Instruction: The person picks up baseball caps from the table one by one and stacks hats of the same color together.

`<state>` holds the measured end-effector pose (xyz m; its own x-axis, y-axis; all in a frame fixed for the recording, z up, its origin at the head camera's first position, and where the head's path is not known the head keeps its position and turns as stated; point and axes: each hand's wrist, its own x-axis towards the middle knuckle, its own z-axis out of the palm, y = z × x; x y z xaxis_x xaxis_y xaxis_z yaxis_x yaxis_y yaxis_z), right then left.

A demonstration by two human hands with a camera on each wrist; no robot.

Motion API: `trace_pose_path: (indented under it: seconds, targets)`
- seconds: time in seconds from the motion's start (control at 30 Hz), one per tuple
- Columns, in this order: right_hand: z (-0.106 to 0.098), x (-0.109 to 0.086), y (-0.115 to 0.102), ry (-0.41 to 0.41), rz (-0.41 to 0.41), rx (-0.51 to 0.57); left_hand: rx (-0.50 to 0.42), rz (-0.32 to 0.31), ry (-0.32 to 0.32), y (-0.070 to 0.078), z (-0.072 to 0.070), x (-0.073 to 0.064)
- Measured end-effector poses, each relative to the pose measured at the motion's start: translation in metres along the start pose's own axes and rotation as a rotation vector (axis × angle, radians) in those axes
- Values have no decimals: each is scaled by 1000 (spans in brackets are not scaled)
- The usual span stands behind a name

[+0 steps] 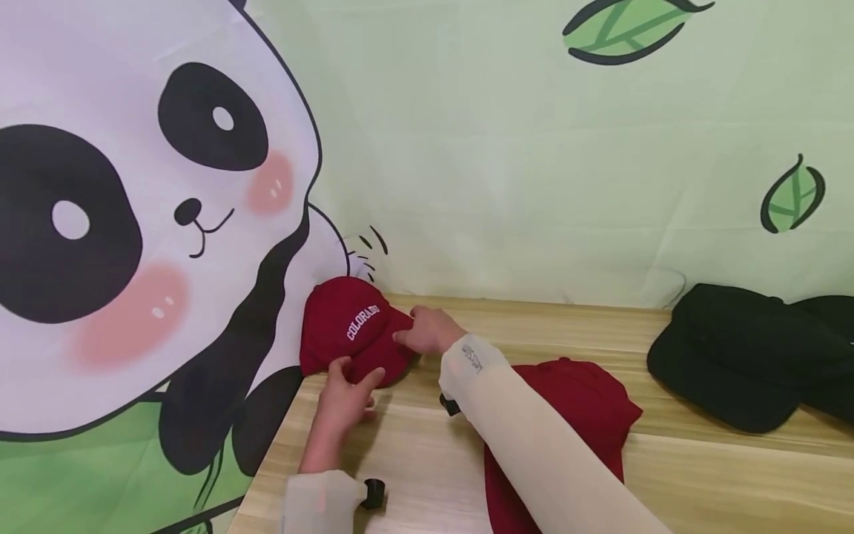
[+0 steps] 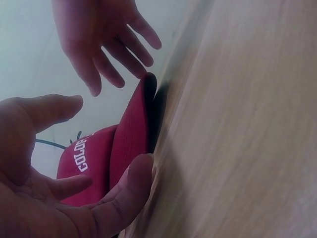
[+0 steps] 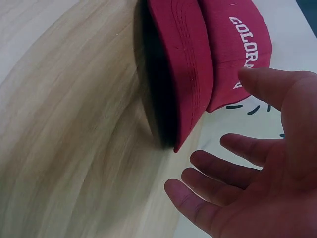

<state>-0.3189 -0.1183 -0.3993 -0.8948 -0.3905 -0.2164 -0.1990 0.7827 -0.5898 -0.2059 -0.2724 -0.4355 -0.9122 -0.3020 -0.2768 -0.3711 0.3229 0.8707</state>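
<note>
A dark red baseball cap (image 1: 336,315) with white COLORADO lettering sits upright at the table's far left corner, its brim (image 3: 185,64) toward me. My left hand (image 1: 342,404) is at the brim's near left side, fingers spread and loosely bent. In the left wrist view the left fingers (image 2: 133,178) overlap the brim's edge. My right hand (image 1: 434,330) reaches to the brim's right side. Its fingers (image 3: 223,168) are apart and relaxed in the right wrist view, beside the brim and grasping nothing. Both palms face the cap from opposite sides.
Another red cap (image 1: 580,408) lies under my right forearm (image 1: 534,437), partly hidden by the sleeve. To the right, a black cap (image 1: 727,356) overlaps a second black cap (image 1: 827,326). Behind the wooden table (image 1: 414,460) hangs a panda-print backdrop (image 1: 480,185).
</note>
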Motion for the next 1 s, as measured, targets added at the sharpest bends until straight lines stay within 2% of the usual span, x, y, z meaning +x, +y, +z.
trace_pose_path:
  seconds: [0.27, 0.43, 0.7, 1.0]
  targets:
    - [5, 8, 1, -13, 5, 9, -41, -17, 10, 0, 1, 2]
    - [9, 14, 2, -5, -26, 23, -95, -20, 40, 1, 0, 4]
    - [15, 20, 2, -6, -22, 36, -162, -33, 47, 3, -2, 4]
    - [17, 25, 1, -27, -12, 64, -211, -42, 104, 4, 1, 3]
